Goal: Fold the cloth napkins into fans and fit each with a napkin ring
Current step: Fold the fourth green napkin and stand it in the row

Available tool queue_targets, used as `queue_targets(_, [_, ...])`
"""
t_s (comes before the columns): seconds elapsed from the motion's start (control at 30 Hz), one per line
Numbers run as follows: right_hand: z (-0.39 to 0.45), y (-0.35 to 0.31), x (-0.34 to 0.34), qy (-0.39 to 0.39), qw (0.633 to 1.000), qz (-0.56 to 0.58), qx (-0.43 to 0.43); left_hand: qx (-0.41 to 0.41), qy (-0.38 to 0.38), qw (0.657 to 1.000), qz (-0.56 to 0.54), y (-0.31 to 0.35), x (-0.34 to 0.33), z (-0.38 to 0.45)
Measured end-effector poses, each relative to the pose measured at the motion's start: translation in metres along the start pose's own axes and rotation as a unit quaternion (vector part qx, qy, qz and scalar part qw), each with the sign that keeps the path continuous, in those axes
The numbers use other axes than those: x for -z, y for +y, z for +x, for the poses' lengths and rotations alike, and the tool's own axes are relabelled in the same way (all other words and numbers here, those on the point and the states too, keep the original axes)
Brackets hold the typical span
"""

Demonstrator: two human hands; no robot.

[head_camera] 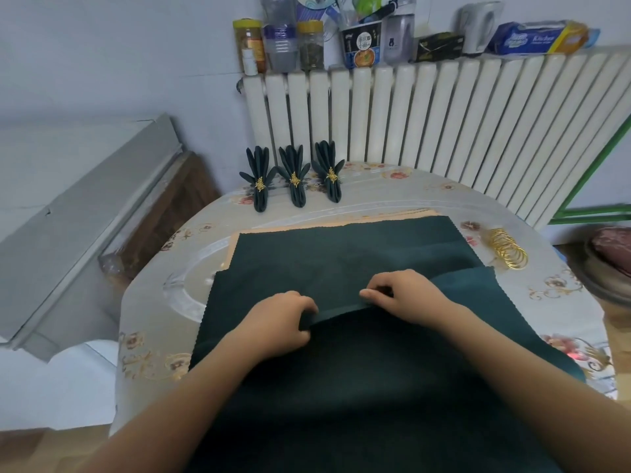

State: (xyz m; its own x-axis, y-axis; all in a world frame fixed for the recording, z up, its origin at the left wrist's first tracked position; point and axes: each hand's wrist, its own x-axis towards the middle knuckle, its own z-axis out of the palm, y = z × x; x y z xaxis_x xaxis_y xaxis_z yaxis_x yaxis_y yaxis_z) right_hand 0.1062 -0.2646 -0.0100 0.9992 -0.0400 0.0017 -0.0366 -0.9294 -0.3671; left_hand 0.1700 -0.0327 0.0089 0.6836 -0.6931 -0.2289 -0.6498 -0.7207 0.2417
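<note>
This is a lived-in room of a home, not a workplace. A white ribbed radiator (pixel 426 117) runs along the wall, and its top serves as a shelf crowded with household odds: glass jars (pixel 310 46), a plastic water bottle (pixel 280 35), an instant noodle cup (pixel 362 46), a white electric kettle (pixel 478 27) and a box of kitchen wrap (pixel 539 37). The round counter (pixel 563 295) wears a floral plastic tablecloth (pixel 150 356), typical of a family dining spot.
</note>
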Motion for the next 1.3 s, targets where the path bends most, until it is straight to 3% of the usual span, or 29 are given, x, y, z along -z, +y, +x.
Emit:
queue_targets(0.13, [0.018,-0.002,0.008,-0.019,0.999,0.033,-0.02,0.06,0.001,0.998,0.024,-0.012,0.02,0.025])
queue_targets(0.27, [0.043,0.006,0.003,-0.042,0.996,-0.067,-0.028,0.115,0.014,0.991,0.062,-0.029,0.021,0.05])
queue_targets(0.6, [0.095,0.02,-0.024,0.102,0.989,-0.089,-0.057,0.128,0.174,0.971,0.104,-0.053,0.002,0.09])
queue_targets(1.0, [0.1,0.025,-0.042,0.175,0.979,-0.079,-0.068,0.178,0.151,0.967,0.102,-0.065,-0.009,0.11])
queue_targets(1.3, [0.107,0.02,-0.05,0.203,0.97,-0.086,-0.099,0.183,0.206,0.959,0.059,-0.07,-0.013,0.112])
